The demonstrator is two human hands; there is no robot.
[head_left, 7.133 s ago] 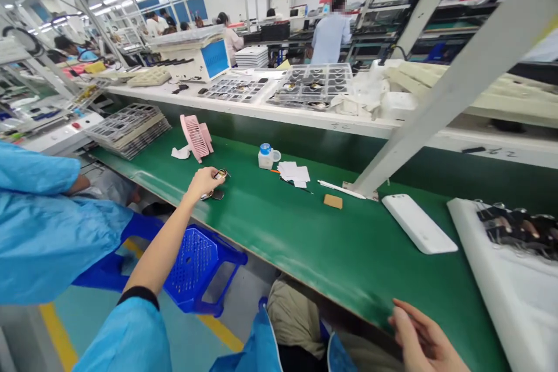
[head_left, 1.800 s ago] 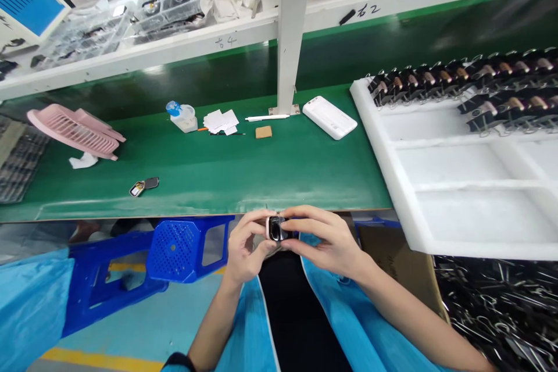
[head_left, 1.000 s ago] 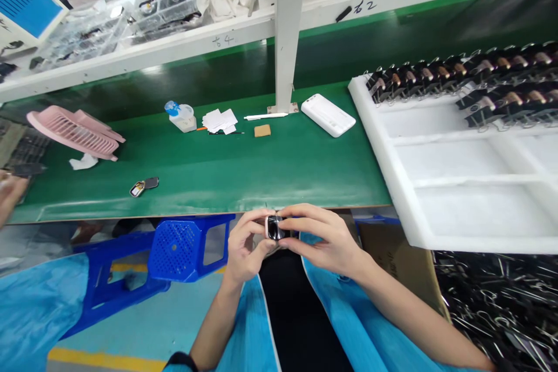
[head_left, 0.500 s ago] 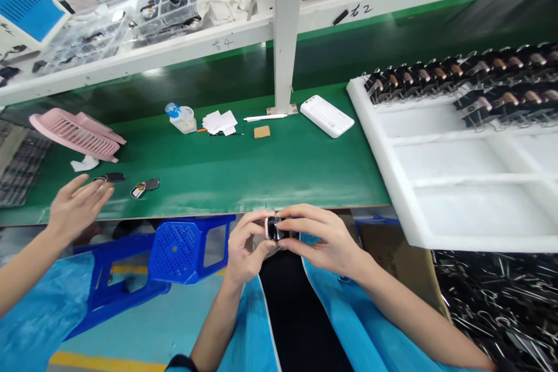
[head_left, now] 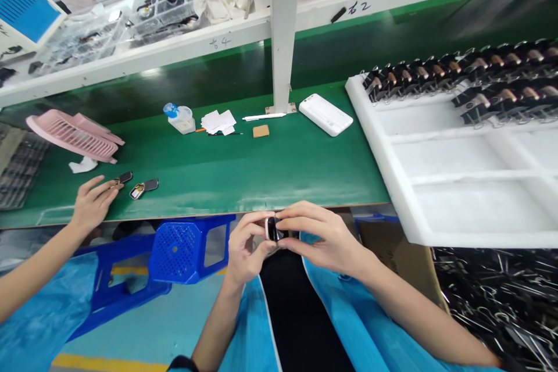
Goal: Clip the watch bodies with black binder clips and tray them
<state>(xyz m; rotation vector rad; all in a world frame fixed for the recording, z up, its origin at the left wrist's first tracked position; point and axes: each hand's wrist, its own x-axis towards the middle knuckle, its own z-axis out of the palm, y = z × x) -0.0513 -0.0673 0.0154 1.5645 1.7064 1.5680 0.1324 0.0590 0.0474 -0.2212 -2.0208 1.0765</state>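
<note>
My left hand (head_left: 247, 247) is closed around the edge of a small smartwatch (head_left: 268, 229), whose pale rim and glossy dark face show between the fingers. From the other side, my right hand (head_left: 320, 237) pinches a black binder clip (head_left: 281, 234) right against the watch. The fingertips cover much of both, so how far the clip's jaws reach over the watch is hidden. Both hands are just off the table's front edge, over my lap. Two opened smartwatches lie to the left: one watch (head_left: 138, 190) by itself, another (head_left: 125, 177) at a co-worker's hand (head_left: 93, 203).
On the green table (head_left: 209, 180) are a pink fan (head_left: 72, 133), a dispenser bottle (head_left: 179, 119), paper slips (head_left: 218, 122), a pen (head_left: 264, 117) and a white power bank (head_left: 326, 114). Right stand a white foam tray (head_left: 407, 215) with clipped watches and a heap of binder clips (head_left: 501, 302).
The co-worker's hand has moved right and reached an opened watch, which has shifted slightly. In my hands, the watch has turned a little and its dark face looks narrower.
</note>
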